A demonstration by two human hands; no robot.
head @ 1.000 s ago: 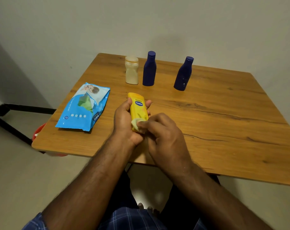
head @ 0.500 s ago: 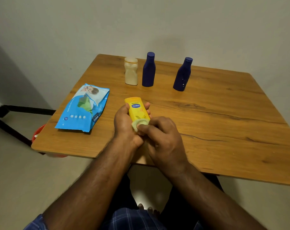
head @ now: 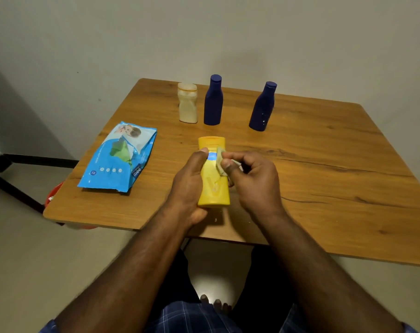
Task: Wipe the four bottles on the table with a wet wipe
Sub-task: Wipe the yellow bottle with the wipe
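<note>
Woodgrain table (head: pixel 324 164), smooth yellow bottle (head: pixel 213 188)

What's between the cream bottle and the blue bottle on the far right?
In the head view, another blue bottle stands between the cream bottle and the right blue bottle, close beside the cream one; bare table separates the blue pair.

yellow bottle (head: pixel 213 188), 2 navy bottles (head: pixel 213 102)

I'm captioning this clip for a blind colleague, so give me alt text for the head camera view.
A person's left hand holds a yellow bottle over a wooden table while the right hand rubs a wet wipe on its front. Behind stand a cream bottle and two blue bottles; a blue wipes pack lies left.
</note>
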